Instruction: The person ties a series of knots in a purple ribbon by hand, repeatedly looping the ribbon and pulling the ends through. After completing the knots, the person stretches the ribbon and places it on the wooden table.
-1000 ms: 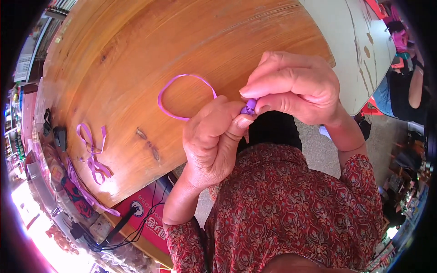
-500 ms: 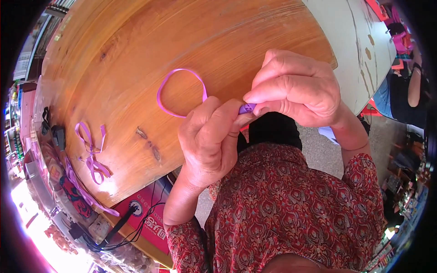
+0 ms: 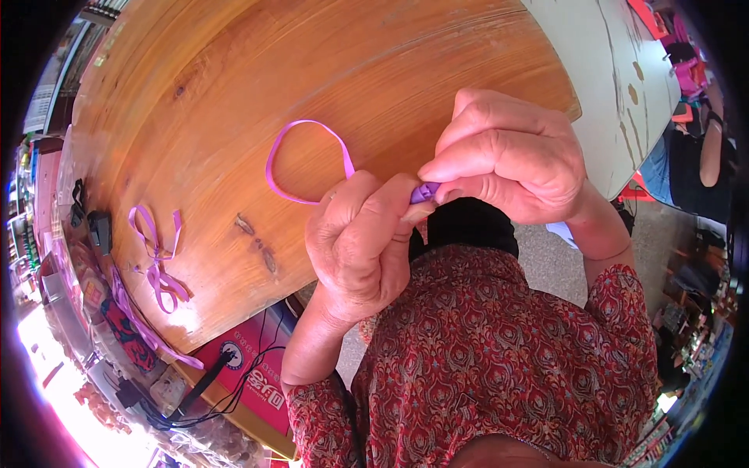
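A thin purple ribbon (image 3: 306, 160) forms a loop that sticks out over the wooden table (image 3: 328, 86). My left hand (image 3: 360, 243) is closed around the ribbon where the loop ends. My right hand (image 3: 509, 156) pinches the same ribbon between thumb and fingers, right beside the left hand's fingertips. Both hands are held above the table's near edge, in front of my red patterned shirt. The ribbon's ends are hidden inside my fingers.
A tied purple ribbon bow (image 3: 158, 261) lies at the table's left edge, with more purple ribbon (image 3: 136, 327) hanging below it. A red box (image 3: 253, 366) with black cables sits under the table. A white table (image 3: 624, 86) and another person (image 3: 698, 148) are at the right.
The ribbon loop has turned more upright and drawn a little narrower. Both hands have shifted slightly, staying pinched together on the ribbon.
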A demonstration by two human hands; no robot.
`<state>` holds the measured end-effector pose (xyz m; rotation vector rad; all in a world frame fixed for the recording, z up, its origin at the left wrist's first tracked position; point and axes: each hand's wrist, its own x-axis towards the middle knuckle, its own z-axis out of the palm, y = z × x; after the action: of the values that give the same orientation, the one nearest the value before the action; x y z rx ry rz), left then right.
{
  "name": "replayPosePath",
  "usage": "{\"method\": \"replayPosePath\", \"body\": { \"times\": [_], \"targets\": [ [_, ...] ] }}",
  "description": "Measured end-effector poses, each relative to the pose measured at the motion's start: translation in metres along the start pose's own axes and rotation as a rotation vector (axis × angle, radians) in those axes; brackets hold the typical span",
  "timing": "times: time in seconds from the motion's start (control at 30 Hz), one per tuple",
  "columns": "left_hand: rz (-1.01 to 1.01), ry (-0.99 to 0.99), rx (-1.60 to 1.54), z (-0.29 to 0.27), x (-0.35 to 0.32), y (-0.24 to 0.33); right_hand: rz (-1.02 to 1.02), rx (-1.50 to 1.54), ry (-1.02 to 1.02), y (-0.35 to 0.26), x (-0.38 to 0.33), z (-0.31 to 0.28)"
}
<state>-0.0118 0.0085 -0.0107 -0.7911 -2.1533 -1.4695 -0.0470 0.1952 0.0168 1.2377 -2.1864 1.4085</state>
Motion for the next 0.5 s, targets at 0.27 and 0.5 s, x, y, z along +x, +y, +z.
{"method": "replayPosePath", "body": {
  "times": [0.27, 0.5],
  "targets": [
    [-0.027, -0.038, 0.078, -0.0027, -0.0015, 0.0019, -0.021, -0.006, -0.007, -0.0027, 0.0009, -0.0013],
    [-0.020, -0.100, 0.095, -0.0057, -0.0022, 0.0012, -0.083, -0.016, -0.027, -0.0031, 0.0022, 0.0003]
  ]
}}
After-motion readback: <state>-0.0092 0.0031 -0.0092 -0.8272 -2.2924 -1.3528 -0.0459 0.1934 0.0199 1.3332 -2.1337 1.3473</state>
